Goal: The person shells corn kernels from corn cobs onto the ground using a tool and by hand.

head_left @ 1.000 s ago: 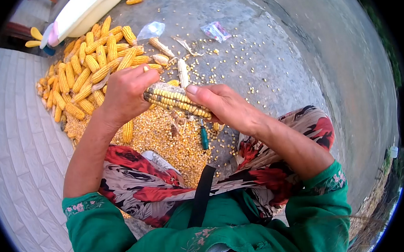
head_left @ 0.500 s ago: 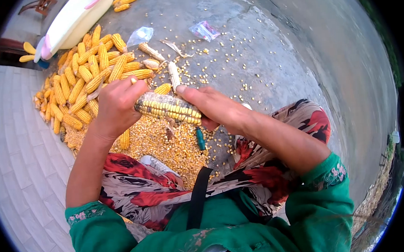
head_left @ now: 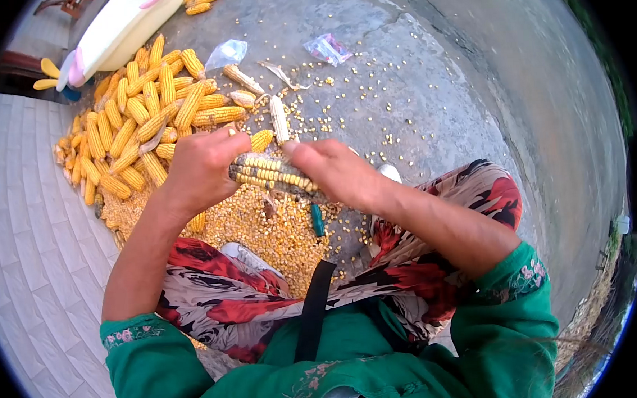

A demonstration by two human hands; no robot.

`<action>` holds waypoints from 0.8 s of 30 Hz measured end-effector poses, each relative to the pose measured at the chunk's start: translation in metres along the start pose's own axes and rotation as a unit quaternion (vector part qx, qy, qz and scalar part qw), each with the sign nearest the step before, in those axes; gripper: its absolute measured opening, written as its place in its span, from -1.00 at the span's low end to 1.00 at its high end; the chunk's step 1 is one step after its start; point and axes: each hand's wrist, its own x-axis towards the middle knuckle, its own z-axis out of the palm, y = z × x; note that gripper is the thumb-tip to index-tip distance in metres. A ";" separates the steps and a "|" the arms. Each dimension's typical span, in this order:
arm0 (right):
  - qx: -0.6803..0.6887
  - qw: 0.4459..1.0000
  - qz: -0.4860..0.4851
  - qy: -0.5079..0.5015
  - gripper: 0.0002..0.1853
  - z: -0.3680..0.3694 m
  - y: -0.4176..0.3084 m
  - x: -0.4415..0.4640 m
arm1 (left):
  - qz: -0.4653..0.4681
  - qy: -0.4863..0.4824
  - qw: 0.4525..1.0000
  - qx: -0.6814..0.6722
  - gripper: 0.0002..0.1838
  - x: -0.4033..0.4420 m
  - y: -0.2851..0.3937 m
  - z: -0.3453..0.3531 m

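A partly stripped corn cob (head_left: pixel 272 174), yellow kernels in rows beside bare greyish parts, is held level between both hands. My left hand (head_left: pixel 205 169) is closed around its left end. On the right end, my right hand (head_left: pixel 335 173) grips it, with the thumb pressed along the upper side; its other fingers are mostly hidden. Below the cob lies a wide heap of loose kernels (head_left: pixel 263 234). A green-handled tool (head_left: pixel 317 220) rests on the kernels' right edge. Just beyond the hands is a bare white cob (head_left: pixel 279 119).
A pile of yellow corn cobs (head_left: pixel 131 129) lies at the left. Behind it stands a pale tub (head_left: pixel 119 33). Two plastic bags (head_left: pixel 226 54) (head_left: pixel 328 49), husks and scattered kernels lie on the concrete floor (head_left: pixel 429 107). My crossed legs flank the heap.
The right hand has shifted along the cob, and fewer kernels show on its right part than before. Both hands still hold it. The camera view has moved slightly.
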 end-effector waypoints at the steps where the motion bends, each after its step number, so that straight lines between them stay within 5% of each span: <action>1: 0.079 0.992 0.097 -0.006 -0.44 -0.002 0.000 0.000 | 0.020 0.007 0.999 0.032 -0.82 0.002 0.002 -0.001; 2: 0.158 0.968 0.193 -0.010 -0.44 -0.003 0.000 -0.001 | 0.041 0.013 0.997 0.063 -0.81 0.003 0.004 -0.002; 6: 0.163 0.957 0.228 -0.071 -0.40 -0.013 0.000 0.001 | 0.036 0.010 0.995 0.097 -0.81 0.000 0.003 -0.004; 9: 0.117 0.965 0.205 -0.116 -0.31 -0.014 0.001 0.006 | 0.031 0.002 0.995 0.091 -0.80 0.002 0.002 -0.005; 11: -0.053 0.998 0.040 -0.018 -0.16 -0.004 0.007 0.009 | 0.031 -0.003 0.995 0.093 -0.79 0.002 0.000 -0.003; 13: -0.079 0.992 0.071 -0.063 -0.14 -0.006 -0.007 0.007 | 0.030 -0.009 0.997 0.072 -0.78 0.002 0.002 -0.002; 15: -0.177 0.982 0.017 -0.062 -0.23 -0.002 -0.008 0.007 | 0.028 -0.016 0.998 0.050 -0.76 0.001 0.003 0.000; 19: -0.063 0.995 -0.006 -0.077 -0.43 0.000 -0.005 0.010 | 0.022 -0.049 0.998 0.040 -0.73 0.000 0.003 0.002; 24: -0.005 0.998 0.041 -0.048 -0.45 -0.001 -0.002 0.010 | 0.026 -0.056 0.998 0.026 -0.71 0.002 0.009 -0.001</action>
